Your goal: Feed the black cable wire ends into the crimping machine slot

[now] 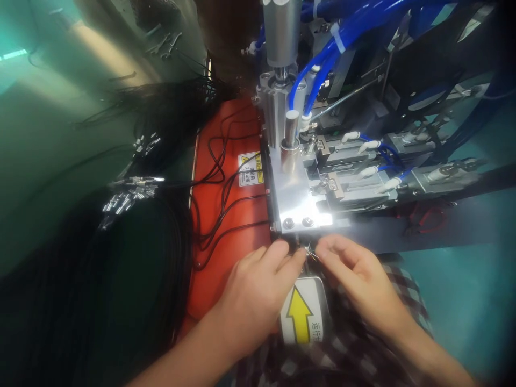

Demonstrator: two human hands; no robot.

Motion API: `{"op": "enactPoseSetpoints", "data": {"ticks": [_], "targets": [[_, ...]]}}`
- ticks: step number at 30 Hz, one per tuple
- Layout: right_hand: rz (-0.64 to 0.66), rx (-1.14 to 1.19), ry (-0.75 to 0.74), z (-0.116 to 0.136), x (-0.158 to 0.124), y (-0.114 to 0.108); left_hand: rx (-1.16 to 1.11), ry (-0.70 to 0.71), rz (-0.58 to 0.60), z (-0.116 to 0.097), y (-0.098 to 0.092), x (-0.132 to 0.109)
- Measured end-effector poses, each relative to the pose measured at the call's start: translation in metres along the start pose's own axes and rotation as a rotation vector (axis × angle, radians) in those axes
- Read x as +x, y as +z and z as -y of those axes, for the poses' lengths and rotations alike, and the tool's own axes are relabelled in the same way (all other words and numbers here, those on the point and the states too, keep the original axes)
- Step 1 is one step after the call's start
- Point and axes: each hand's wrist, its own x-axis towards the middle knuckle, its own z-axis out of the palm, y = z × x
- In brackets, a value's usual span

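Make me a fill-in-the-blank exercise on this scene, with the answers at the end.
Thin wires show between the left hand and the right hand, higher in the picture than a sign bearing a yellow ____.
The bundled tubes at the top are coloured ____.
The silver-tipped cables lie on the person's ____ side.

Missing words: arrow; blue; left.

Whitish with a touch of yellow on the fine wires [311, 252]. Orange-red across the machine panel [209, 290], black along the cables [177, 231], silver at the connector tips [139, 181]. Bright blue through the hoses [363, 20], white on the fittings [370, 145], silver-grey over the metal plate [284, 193]. Bold yellow for the arrow [300, 317], white around it on the label [312, 293]. Dark and pale checks across the cloth [403, 285].
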Motion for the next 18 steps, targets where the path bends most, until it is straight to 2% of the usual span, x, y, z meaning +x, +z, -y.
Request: {"op": "enactPoseSetpoints", "data": {"ticks": [18], "targets": [[-0.025,0.048,0.029,-0.0001,0.0008,0.0036,-0.011,0.007,-0.011,-0.0002,-0.0012,0.0016]]}}
